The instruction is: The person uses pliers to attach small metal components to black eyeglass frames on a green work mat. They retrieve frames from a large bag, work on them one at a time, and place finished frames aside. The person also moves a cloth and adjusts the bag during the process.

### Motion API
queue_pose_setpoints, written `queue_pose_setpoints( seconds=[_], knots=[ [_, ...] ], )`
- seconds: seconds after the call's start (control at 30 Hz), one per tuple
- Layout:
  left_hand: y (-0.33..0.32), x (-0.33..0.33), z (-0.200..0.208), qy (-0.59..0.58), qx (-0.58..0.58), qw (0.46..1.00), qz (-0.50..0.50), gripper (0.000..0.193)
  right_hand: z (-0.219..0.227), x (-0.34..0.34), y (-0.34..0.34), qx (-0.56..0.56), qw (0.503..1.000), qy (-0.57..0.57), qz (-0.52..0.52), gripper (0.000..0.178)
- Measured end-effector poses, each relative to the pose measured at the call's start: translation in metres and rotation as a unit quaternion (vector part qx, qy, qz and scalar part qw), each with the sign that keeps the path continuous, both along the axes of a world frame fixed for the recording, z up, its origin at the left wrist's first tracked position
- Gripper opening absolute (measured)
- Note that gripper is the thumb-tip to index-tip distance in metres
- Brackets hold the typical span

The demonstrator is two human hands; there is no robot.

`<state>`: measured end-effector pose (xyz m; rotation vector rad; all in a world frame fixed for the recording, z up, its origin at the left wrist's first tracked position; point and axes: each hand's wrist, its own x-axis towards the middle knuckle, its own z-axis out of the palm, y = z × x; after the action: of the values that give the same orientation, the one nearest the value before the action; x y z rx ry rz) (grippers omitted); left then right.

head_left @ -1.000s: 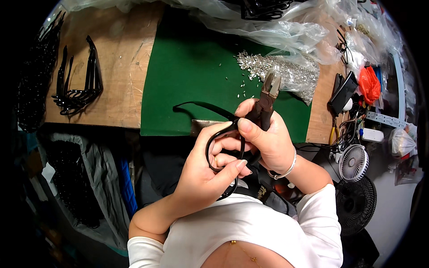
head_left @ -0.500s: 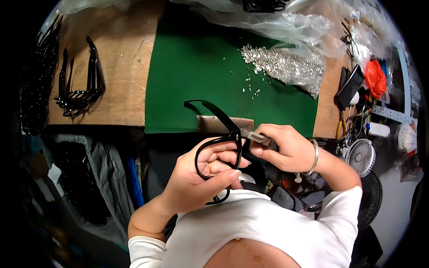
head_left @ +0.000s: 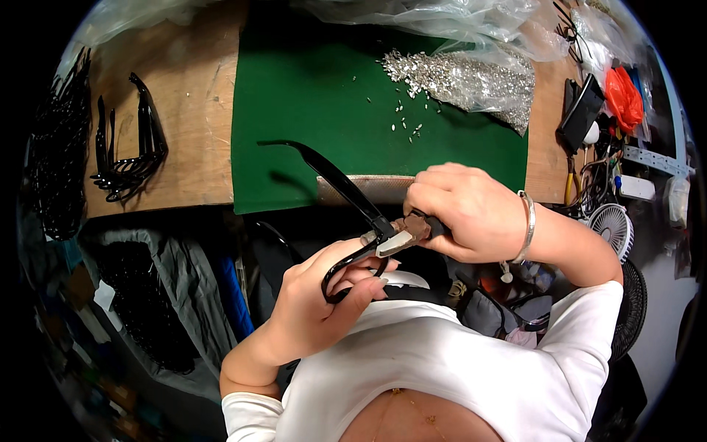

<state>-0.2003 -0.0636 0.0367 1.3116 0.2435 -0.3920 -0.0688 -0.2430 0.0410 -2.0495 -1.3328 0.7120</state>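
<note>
My left hand [head_left: 305,298] is closed around the rim of a black eyeglass frame [head_left: 335,177], just past the green mat's near edge. One temple of the frame sticks out over the mat, and the other shows lower, behind my left hand. My right hand [head_left: 471,210] is wrapped around a pair of pliers [head_left: 398,241]; their handles are mostly hidden in the palm. The metal jaws are at the front corner of the frame, where the temple meets the rim. Whether they pinch a small part there, I cannot tell.
Small silvery pieces [head_left: 471,85] are heaped at the mat's [head_left: 294,88] far right, partly under clear plastic [head_left: 442,22]. Black frames [head_left: 129,166] stand on the wooden table at left. A grey-lined bin [head_left: 184,272] sits below. A phone [head_left: 582,114] and small fan [head_left: 613,228] are at right.
My right hand has brought the pliers onto the frame's corner, its back now turned up. The frame has tilted, and its temple reaches farther left and away over the mat.
</note>
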Motion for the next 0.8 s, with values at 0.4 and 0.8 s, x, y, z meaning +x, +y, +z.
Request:
queue_pose_setpoints(
  seconds=[0.4,0.8],
  knots=[
    [-0.004,-0.001,-0.004,-0.015,0.081,0.996,0.017,0.032,-0.014,-0.016,-0.002,0.017,0.988,-0.133,-0.07,0.023],
    [0.015,0.024,0.018,0.083,-0.131,0.982,0.107,0.048,-0.046,0.008,0.003,-0.014,0.985,0.044,-0.164,0.023]
  ],
)
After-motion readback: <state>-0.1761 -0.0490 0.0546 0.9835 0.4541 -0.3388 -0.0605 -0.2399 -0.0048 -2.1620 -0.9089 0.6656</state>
